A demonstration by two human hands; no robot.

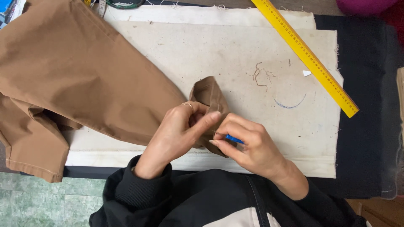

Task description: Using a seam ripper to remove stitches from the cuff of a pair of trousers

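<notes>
Right hand (252, 147): fingers clenched on a small blue-handled seam-ripping tool (233, 138), its tip at the cloth.
Left hand (181, 130): fingers pinch the folded hem of the brown cotton garment (84, 75), just beside the tool.
Risk: a slip could nick cloth or fingertip.
Beyond the fingers: cream canvas work mat (235, 50), loose brown threads (261, 75), long yellow ruler (307, 54).

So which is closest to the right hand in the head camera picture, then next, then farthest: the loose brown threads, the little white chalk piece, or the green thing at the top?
From the right hand:
1. Loose brown threads, straight above it on the cream cloth.
2. White chalk piece, up and to the right, beside the yellow ruler.
3. Green thing, far up at the top edge, to the left.
</notes>
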